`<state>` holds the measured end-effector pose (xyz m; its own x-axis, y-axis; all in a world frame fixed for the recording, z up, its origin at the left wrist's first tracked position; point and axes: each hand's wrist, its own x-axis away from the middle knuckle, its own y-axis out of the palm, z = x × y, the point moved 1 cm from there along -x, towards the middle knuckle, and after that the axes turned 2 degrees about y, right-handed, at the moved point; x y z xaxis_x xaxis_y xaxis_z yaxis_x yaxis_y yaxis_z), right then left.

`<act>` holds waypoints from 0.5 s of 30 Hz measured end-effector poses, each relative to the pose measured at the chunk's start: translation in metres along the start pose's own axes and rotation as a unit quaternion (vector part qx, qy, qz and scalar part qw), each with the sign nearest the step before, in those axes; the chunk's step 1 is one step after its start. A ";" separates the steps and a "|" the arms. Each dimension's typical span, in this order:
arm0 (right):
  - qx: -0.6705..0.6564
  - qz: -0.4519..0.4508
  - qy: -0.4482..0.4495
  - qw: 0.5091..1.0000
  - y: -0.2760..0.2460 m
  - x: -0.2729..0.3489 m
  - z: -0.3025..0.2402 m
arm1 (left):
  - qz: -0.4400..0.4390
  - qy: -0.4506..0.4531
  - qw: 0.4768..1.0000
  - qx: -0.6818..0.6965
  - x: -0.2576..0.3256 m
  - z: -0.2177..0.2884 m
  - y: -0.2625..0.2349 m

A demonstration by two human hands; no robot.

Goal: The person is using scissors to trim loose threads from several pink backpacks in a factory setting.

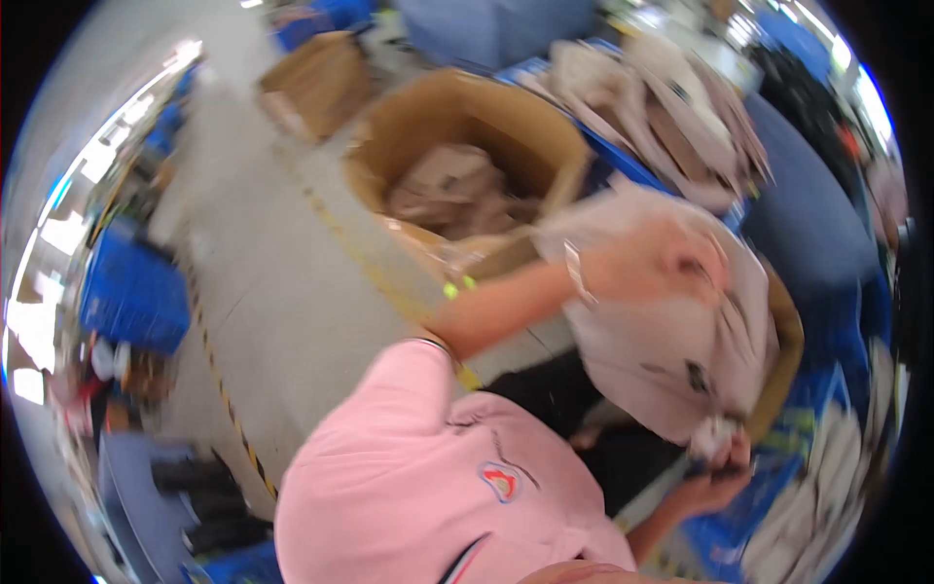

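A pale pinkish-beige garment [652, 355] with a small dark mark hangs spread out in front of me on the right. My left hand [671, 263], smeared by motion, is over its upper part with the fingers curled in; what they pinch, if anything, does not show. Lower down, my right hand [722, 469] is closed at the garment's bottom edge, beside a bunched whitish bit of cloth [715, 436]. Something dark also shows at those fingers, too blurred to name. Behind the garment, part of a brown cardboard edge [786, 336] is visible.
An open cardboard box [384, 209] holds similar garments [452, 185]. More pale garments [671, 107] are heaped at the back right, others [817, 496] at the lower right. A smaller carton [316, 83] and a blue crate [136, 292] stand left. Yellow tape [360, 263] marks the grey floor.
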<state>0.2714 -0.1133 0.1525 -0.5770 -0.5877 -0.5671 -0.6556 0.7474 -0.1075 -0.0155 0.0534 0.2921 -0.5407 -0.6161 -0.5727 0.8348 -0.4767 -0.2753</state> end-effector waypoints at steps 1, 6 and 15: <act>-0.070 0.002 0.023 0.997 0.013 -0.003 -0.006 | -0.028 -0.019 0.999 -0.034 -0.005 0.002 -0.005; -0.113 -0.117 0.172 0.972 0.048 0.003 0.000 | -0.039 -0.123 0.991 0.030 -0.022 -0.054 -0.007; -0.166 -0.127 0.313 0.926 0.028 -0.039 0.017 | -0.045 -0.175 0.978 0.101 -0.063 -0.082 0.017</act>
<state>0.2841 -0.0644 0.1576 -0.4851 -0.8737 0.0381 -0.8624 0.4851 0.1444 0.0416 0.1356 0.2603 -0.6427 -0.7259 -0.2450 0.7640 -0.6310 -0.1345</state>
